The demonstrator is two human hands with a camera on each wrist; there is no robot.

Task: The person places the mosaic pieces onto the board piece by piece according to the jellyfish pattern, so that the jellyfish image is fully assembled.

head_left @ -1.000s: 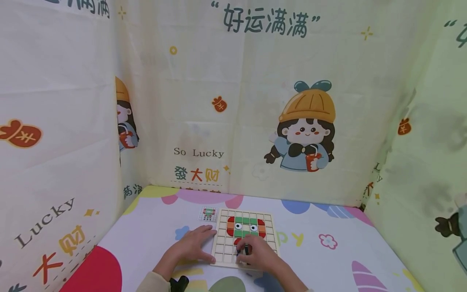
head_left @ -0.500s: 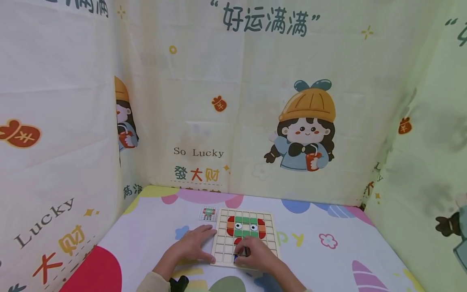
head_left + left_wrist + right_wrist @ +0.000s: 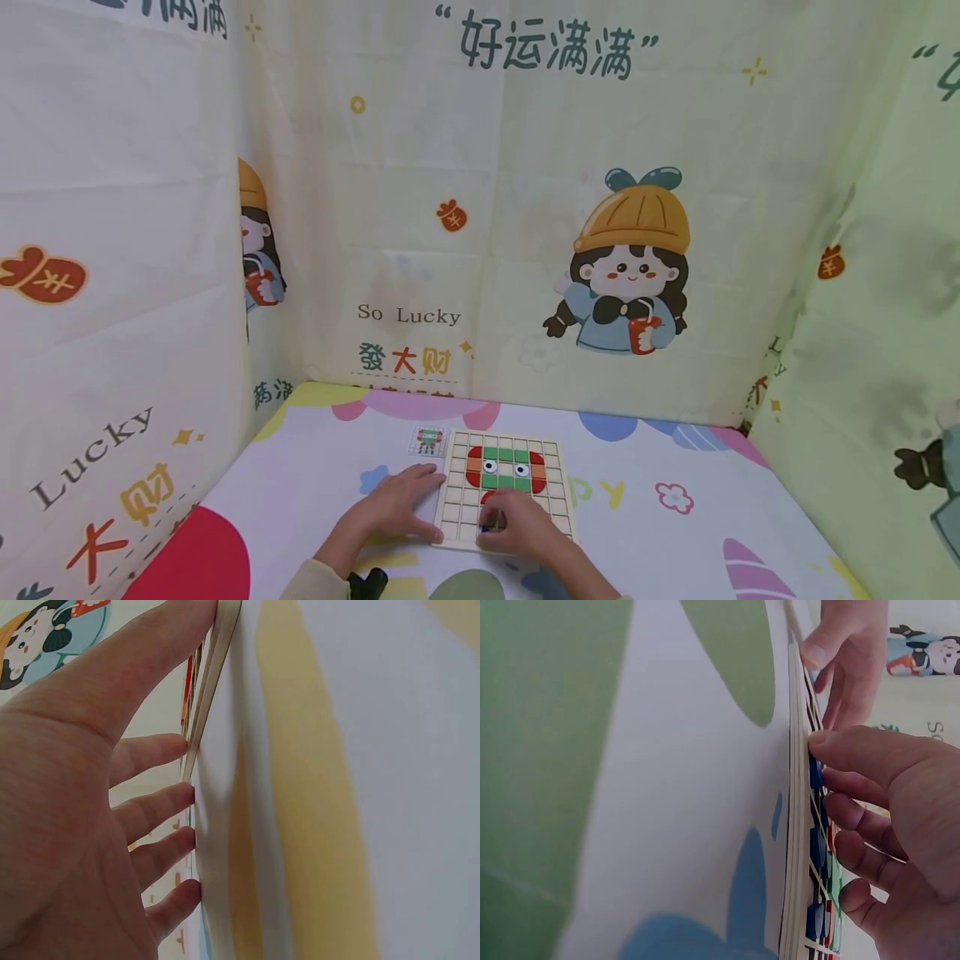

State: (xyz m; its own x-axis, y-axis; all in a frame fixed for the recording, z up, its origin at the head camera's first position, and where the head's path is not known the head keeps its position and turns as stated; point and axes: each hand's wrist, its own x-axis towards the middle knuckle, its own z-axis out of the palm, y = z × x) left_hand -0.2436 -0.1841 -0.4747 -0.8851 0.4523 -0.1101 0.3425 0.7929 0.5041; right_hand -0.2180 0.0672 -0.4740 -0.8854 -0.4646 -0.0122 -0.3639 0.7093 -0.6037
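A square wooden grid board lies on the table. Green, red and orange tiles with two round eye tiles form a face shape on its upper half. My left hand rests along the board's left edge, fingers spread and fairly straight, thumb at the near corner. Over the lower middle of the board, my right hand pinches a dark blue tile between thumb and index finger, down at the grid. More dark blue pieces show farther along the board in the right wrist view. My right hand hides some lower squares in the head view.
A small pattern card showing a coloured figure lies by the board's upper left corner. The table has a printed cover with coloured shapes. Printed cloth walls stand behind and at both sides.
My right hand has shifted slightly left and its fingers have come down closer to the board with the dark blue tile. The left hand has stayed in place.
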